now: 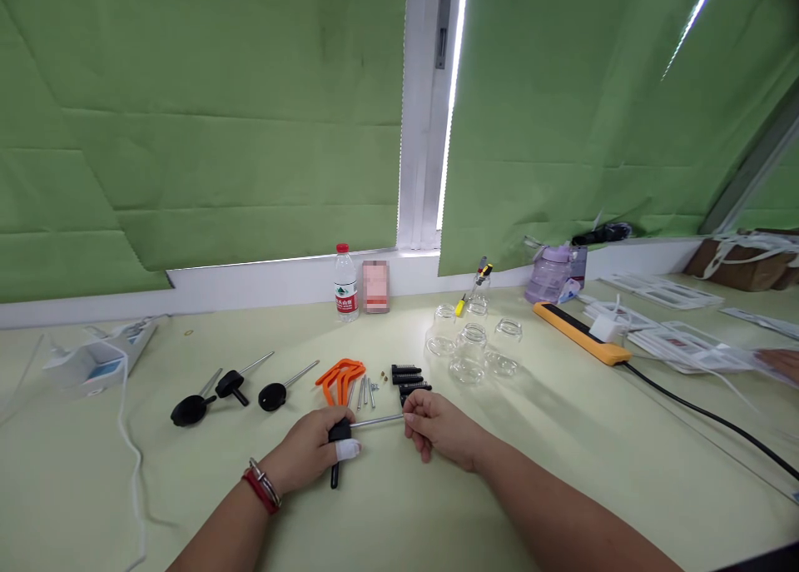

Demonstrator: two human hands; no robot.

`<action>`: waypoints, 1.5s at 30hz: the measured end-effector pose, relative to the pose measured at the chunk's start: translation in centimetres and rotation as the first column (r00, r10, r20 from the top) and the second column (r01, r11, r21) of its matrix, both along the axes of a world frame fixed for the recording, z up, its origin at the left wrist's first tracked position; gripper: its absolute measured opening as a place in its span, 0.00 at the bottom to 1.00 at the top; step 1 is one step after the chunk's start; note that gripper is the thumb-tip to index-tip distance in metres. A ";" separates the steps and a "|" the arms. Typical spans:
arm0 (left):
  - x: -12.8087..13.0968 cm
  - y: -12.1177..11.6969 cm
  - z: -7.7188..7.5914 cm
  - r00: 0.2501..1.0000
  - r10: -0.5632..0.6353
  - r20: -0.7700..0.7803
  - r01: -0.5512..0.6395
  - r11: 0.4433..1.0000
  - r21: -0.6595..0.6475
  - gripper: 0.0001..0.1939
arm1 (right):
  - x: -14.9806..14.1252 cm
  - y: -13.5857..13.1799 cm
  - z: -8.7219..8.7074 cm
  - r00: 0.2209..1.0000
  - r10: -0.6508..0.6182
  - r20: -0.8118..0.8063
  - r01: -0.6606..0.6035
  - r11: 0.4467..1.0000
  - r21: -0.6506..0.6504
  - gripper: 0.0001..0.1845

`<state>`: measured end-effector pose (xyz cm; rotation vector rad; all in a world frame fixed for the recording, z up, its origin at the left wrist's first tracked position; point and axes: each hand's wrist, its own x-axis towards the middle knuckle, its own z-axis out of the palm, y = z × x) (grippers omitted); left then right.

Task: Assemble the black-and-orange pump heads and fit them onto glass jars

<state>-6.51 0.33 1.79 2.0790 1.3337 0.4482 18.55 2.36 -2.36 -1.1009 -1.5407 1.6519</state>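
Observation:
My left hand, its thumb wrapped in white tape, is closed around a black round cap with a short black handle pointing toward me. A thin metal rod runs from this cap to the right. At the rod's far end, my right hand pinches with thumb and fingers; the tip itself is hidden. Just beyond my hands lie several orange bent parts, metal screws and black ribbed pieces. Left of them rest three similar black caps with rods, one of them a round cap.
Clear glass jars stand at centre right, one holding yellow-handled tools. A water bottle and pink box stand by the wall. An orange power strip trails a black cable. Another person's hand shows at right.

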 end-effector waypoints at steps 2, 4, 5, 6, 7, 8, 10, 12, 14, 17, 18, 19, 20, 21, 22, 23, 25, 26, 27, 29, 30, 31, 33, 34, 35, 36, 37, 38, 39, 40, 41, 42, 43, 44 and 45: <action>0.0 0.0 0.0 1.000 -0.003 0.000 0.003 1.000 -0.001 0.15 | 0.0 0.0 -0.1 1.000 -0.001 -0.002 0.001 1.000 -0.002 0.13; -0.1 0.0 0.0 1.000 -0.006 0.001 0.006 1.000 -0.002 0.16 | 0.0 0.0 -0.1 1.000 -0.001 -0.006 0.001 1.000 -0.004 0.13; -0.1 0.0 0.0 1.000 -0.007 0.002 0.007 1.000 -0.004 0.16 | -0.1 0.0 0.0 1.000 -0.001 -0.008 0.001 1.000 -0.003 0.14; -0.1 0.0 0.0 1.000 -0.008 0.004 0.008 1.000 -0.006 0.16 | -0.1 0.0 0.1 1.000 0.000 -0.005 0.000 1.000 -0.002 0.14; -0.1 0.0 -0.1 1.000 -0.009 0.005 0.009 1.000 -0.008 0.16 | -0.1 -0.1 0.2 1.000 0.002 0.003 -0.002 1.000 0.000 0.14; -0.1 0.0 -0.1 1.000 -0.007 0.005 0.007 1.000 -0.008 0.16 | -0.1 -0.2 0.4 1.000 0.005 0.014 -0.005 1.000 0.000 0.15; -0.1 0.0 -0.1 1.000 -0.005 0.005 0.005 1.000 -0.005 0.16 | -0.1 -0.3 0.7 0.999 0.007 0.041 -0.007 1.000 -0.002 0.16; -0.1 0.0 -0.2 1.000 -0.006 0.006 0.006 1.000 0.002 0.16 | -0.1 -0.4 1.0 0.998 0.006 0.062 -0.005 1.000 -0.009 0.16; -0.1 0.0 -0.2 1.000 -0.005 0.006 0.005 1.000 0.007 0.17 | -0.1 -0.4 1.2 0.997 0.004 0.071 -0.003 1.000 -0.013 0.17; -0.1 0.0 -0.2 1.000 -0.001 0.002 0.001 1.000 0.008 0.17 | -0.1 -0.3 1.0 0.998 0.008 0.068 -0.007 1.000 -0.015 0.18; -0.1 0.0 -0.2 1.000 -0.002 0.001 0.002 1.000 0.008 0.17 | -0.1 -0.3 1.0 0.998 0.007 0.062 -0.006 1.000 -0.016 0.18; -0.1 0.0 -0.2 1.000 -0.004 0.001 0.004 1.000 0.007 0.17 | -0.1 -0.3 0.9 0.998 0.005 0.056 -0.004 1.000 -0.019 0.18; -0.1 0.0 -0.2 1.000 -0.006 0.002 0.006 1.000 0.006 0.17 | -0.1 -0.2 0.8 0.999 0.001 0.047 0.000 1.000 -0.021 0.17; -0.1 0.0 -0.1 1.000 -0.009 0.002 0.009 1.000 0.005 0.16 | -0.1 -0.2 0.8 0.999 -0.004 0.034 0.005 1.000 -0.023 0.16; -0.1 0.0 -0.1 1.000 -0.011 0.001 0.011 1.000 0.004 0.16 | -0.1 -0.2 0.7 1.000 -0.009 0.021 0.009 1.000 -0.023 0.15; -0.1 0.0 -0.1 1.000 -0.012 0.001 0.012 1.000 0.003 0.16 | -0.1 -0.2 0.6 1.000 -0.011 0.009 0.011 1.000 -0.021 0.14; -0.1 0.0 -0.2 1.000 -0.013 0.000 0.013 1.000 0.001 0.16 | -0.1 -0.2 0.5 1.000 -0.003 -0.006 0.003 1.000 -0.013 0.14; -0.1 0.0 -0.2 1.000 -0.012 0.000 0.012 1.000 0.001 0.16 | 0.0 -0.2 0.5 1.000 0.003 -0.007 -0.003 1.000 -0.008 0.14; -0.1 0.1 -0.2 1.000 -0.011 0.000 0.011 1.000 0.000 0.16 | 0.0 -0.2 0.4 1.000 0.010 -0.004 -0.010 1.000 -0.005 0.13; -0.1 0.1 -0.2 1.000 -0.012 0.002 0.012 1.000 0.004 0.16 | 0.0 -0.1 0.4 1.000 0.013 0.005 -0.013 1.000 -0.003 0.13; -0.1 0.1 -0.2 1.000 -0.013 0.003 0.013 1.000 0.007 0.16 | 0.0 -0.1 0.3 1.000 0.011 0.008 -0.011 1.000 -0.004 0.13; -0.1 0.1 -0.2 1.000 -0.013 0.004 0.013 1.000 0.012 0.16 | -0.1 -0.1 0.4 1.000 0.008 0.012 -0.008 1.000 -0.006 0.14; -0.1 0.1 -0.2 1.000 -0.013 0.006 0.013 1.000 0.017 0.16 | -0.1 -0.2 0.5 1.000 0.002 0.023 -0.002 1.000 -0.009 0.14; -0.1 0.1 -0.2 1.000 -0.012 0.006 0.012 1.000 0.017 0.16 | -0.1 -0.2 0.6 1.000 -0.001 0.027 0.001 1.000 -0.008 0.14; -0.1 0.1 -0.3 1.000 -0.012 0.006 0.012 1.000 0.016 0.16 | -0.1 -0.3 0.7 0.999 -0.004 0.032 0.004 1.000 -0.007 0.14; -0.1 0.1 -0.3 1.000 -0.012 0.005 0.012 1.000 0.013 0.16 | -0.2 -0.3 0.8 0.999 -0.004 0.038 0.004 1.000 -0.007 0.14; -0.1 0.1 -0.3 1.000 -0.012 0.006 0.012 1.000 0.009 0.16 | -0.2 -0.3 0.9 0.999 -0.003 0.045 0.003 1.000 -0.007 0.14; -0.1 0.1 -0.3 1.000 -0.012 0.007 0.012 1.000 0.006 0.16 | -0.2 -0.4 1.0 0.999 -0.001 0.051 0.002 1.000 -0.006 0.15; -0.1 0.1 -0.3 1.000 -0.012 0.008 0.012 1.000 0.002 0.16 | -0.2 -0.4 1.1 0.998 0.001 0.058 -0.001 1.000 -0.006 0.15; -0.1 0.1 -0.3 1.000 -0.011 0.009 0.011 1.000 -0.001 0.16 | -0.1 -0.4 1.2 0.998 0.003 0.065 -0.002 1.000 -0.006 0.15; -0.1 0.1 -0.3 1.000 -0.010 0.010 0.010 1.000 -0.003 0.16 | -0.1 -0.4 1.2 0.998 0.003 0.070 -0.003 1.000 -0.005 0.16; -0.1 0.1 -0.3 1.000 -0.009 0.011 0.009 1.000 -0.003 0.16 | -0.1 -0.4 1.2 0.997 0.001 0.073 -0.001 1.000 -0.004 0.16; -0.1 0.1 -0.3 1.000 -0.008 0.011 0.008 1.000 -0.001 0.16 | -0.1 -0.4 1.2 0.997 0.001 0.074 -0.001 1.000 -0.002 0.16; -0.1 0.1 -0.3 1.000 -0.008 0.011 0.008 1.000 0.001 0.16 | -0.1 -0.4 1.2 0.997 0.001 0.073 -0.001 1.000 -0.001 0.16; -0.1 0.1 -0.3 1.000 -0.009 0.010 0.009 1.000 0.003 0.16 | -0.1 -0.4 1.1 0.997 0.001 0.073 -0.001 1.000 0.000 0.16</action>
